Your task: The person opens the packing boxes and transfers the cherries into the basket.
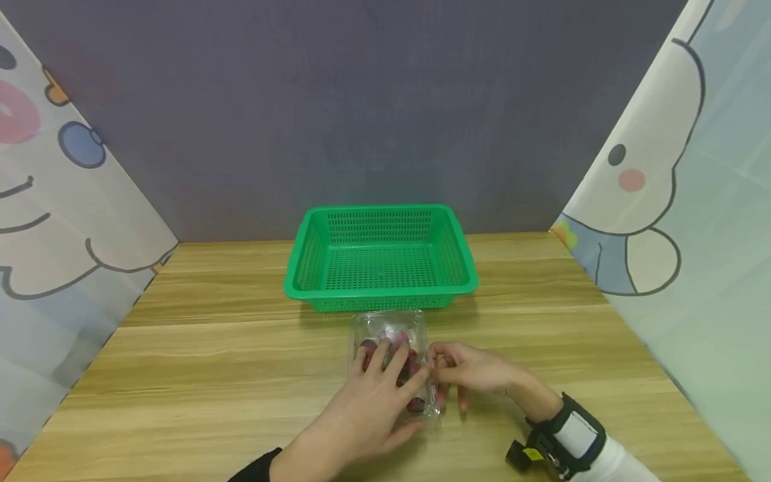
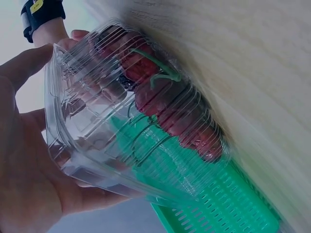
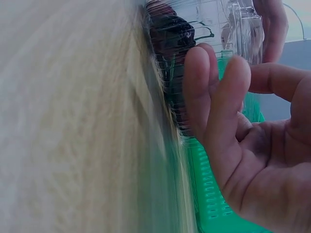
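A clear plastic clamshell box [image 1: 388, 325] lies on the table, directly in front of the green basket [image 1: 381, 293]. Through its ribbed wall, several dark red, grape-like fruits [image 2: 160, 104] with thin green stems are visible. My left hand [image 1: 367, 408] rests on top of the box, fingers spread over the lid and thumb apart toward me. At the box's right edge, my right hand [image 1: 472, 368] has its thumb and forefinger at the plastic rim [image 3: 250, 34]. The other fingers [image 3: 227, 99] of that hand are bent beside the box wall.
The basket has slotted walls and stands toward the back of the wooden table [image 1: 229, 361]. A dark grey panel [image 1: 385, 114] rises behind it. Cartoon-printed sheets [image 1: 693, 221] flank both sides. A strapped camera [image 1: 533, 455] sits on the right wrist.
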`<state>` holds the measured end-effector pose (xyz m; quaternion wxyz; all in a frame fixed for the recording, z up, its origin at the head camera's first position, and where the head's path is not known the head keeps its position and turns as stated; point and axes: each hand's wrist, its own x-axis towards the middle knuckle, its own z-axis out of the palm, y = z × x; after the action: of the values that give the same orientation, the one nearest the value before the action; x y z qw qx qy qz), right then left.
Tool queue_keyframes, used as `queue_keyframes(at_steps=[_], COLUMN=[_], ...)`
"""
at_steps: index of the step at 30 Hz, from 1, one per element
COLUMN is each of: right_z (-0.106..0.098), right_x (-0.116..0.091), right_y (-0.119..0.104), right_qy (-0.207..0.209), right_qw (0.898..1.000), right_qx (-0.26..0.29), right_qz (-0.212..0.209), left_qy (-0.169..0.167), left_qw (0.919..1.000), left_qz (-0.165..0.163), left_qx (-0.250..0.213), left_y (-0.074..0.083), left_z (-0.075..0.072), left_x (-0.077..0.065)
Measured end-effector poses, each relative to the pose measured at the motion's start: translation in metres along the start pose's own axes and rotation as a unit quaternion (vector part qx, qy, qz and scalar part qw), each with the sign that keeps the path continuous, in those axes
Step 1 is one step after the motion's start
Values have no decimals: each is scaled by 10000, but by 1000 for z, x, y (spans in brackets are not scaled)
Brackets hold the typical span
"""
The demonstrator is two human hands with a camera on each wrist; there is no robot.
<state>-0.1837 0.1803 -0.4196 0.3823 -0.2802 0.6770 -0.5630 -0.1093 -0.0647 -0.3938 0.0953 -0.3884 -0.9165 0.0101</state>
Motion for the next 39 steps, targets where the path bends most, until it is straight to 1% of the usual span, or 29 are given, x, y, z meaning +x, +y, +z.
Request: queue_keyframes(at_steps=[5, 11, 16, 21, 28, 33, 36, 39], right_z=[5, 5, 3, 2, 2, 2, 2, 2], right_x=[3, 2, 2, 2, 0, 1, 1, 2], right_y=[0, 1, 1, 2, 1, -2, -3, -4], right_qy=[42, 31, 10, -14, 91, 200, 244, 306], right_qw=[10000, 10000, 9999, 9999, 9998, 9997, 9995, 9993], right_qx=[28, 35, 33, -3, -60, 94, 174, 195], right_qz=[79, 75, 99, 116, 141, 136, 105, 88], left_qy=[-71, -99, -29, 137, 379, 523, 510, 443], left_qw=[9999, 9998, 9998, 9998, 9992, 9976, 9967, 9965], left_qz=[-10, 11, 42, 85, 132, 233, 262, 221], left_qx=[-77, -179, -207, -139, 89, 387, 568, 668], left_y=[-2, -2, -2, -1, 1, 3, 4, 5], left_z=[-3, -1, -2, -2, 2, 4, 6, 7], left_x=[-4, -4, -4, -3, 0, 2, 3, 4])
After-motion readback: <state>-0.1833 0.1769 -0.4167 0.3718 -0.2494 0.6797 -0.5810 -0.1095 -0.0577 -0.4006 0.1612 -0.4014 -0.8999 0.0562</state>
